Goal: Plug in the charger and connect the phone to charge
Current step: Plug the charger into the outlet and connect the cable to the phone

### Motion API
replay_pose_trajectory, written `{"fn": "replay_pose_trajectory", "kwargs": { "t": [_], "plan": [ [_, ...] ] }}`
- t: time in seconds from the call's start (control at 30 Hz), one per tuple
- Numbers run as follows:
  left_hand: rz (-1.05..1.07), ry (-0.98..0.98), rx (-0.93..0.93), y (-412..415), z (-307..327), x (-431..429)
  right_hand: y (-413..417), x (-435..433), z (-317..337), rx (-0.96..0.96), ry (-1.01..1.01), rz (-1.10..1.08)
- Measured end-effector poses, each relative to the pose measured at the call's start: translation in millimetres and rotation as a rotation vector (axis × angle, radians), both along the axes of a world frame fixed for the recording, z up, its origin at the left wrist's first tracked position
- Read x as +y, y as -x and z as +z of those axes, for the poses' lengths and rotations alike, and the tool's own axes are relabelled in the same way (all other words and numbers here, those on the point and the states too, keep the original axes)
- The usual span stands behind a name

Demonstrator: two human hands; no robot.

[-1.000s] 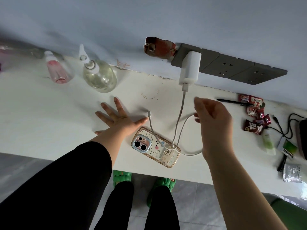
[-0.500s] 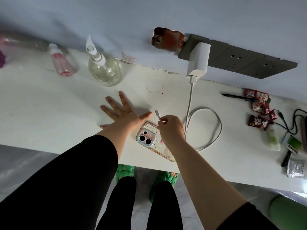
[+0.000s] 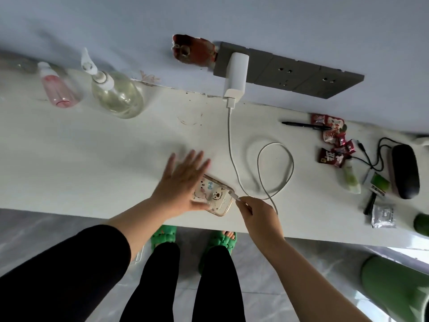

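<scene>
The charger (image 3: 236, 75) already sits in the wall socket strip (image 3: 287, 73) at 12 o'clock, so plugging in looks done; connecting the phone is the step in hand. The phone (image 3: 214, 196) lies face down near the bench (image 3: 92, 159) edge. The left hand (image 3: 180, 184), open and flat, presses its 9 o'clock end. The right hand (image 3: 260, 214) pinches the cable (image 3: 276, 163) connector at the phone's 3 o'clock end. Next, the tip needs lining up with the port and a straight push.
</scene>
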State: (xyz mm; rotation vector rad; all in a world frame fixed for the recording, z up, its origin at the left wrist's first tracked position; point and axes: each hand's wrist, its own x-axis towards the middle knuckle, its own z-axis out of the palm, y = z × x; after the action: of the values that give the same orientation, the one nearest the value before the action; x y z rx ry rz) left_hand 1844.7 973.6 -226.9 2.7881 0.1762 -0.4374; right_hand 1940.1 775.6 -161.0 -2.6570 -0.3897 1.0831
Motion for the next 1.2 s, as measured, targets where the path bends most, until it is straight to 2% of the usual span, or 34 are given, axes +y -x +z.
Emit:
{"fn": "replay_pose_trajectory", "kwargs": {
  "t": [0.07,0.13,0.27,0.4,0.5,0.7,0.97,1.2],
  "plan": [
    [-0.177,-0.024,0.039,-4,-8,-14,-4,-5,-1,0.007,-0.029,-0.013],
    [-0.209,-0.039,0.059,-9,-14,-18,-7,-7,-1,0.021,-0.045,-0.01],
    [-0.233,-0.053,-0.034,-6,-15,-19,-8,-10,-4,0.067,-0.027,0.022],
    [-0.17,-0.027,-0.015,-7,-7,-22,-8,-11,5,0.127,-0.04,-0.001],
    [-0.001,-0.015,0.016,-4,13,-20,-10,-11,25,0.152,-0.086,-0.027],
    [0.232,0.046,-0.136,8,101,-5,-26,-1,101,0.186,-0.275,-0.172],
    [0.186,0.137,-0.221,16,246,34,-41,21,216,0.217,-0.471,-0.089],
    [0.226,0.08,-0.227,24,301,47,-36,30,262,0.226,-0.591,-0.073]
  ]
}}
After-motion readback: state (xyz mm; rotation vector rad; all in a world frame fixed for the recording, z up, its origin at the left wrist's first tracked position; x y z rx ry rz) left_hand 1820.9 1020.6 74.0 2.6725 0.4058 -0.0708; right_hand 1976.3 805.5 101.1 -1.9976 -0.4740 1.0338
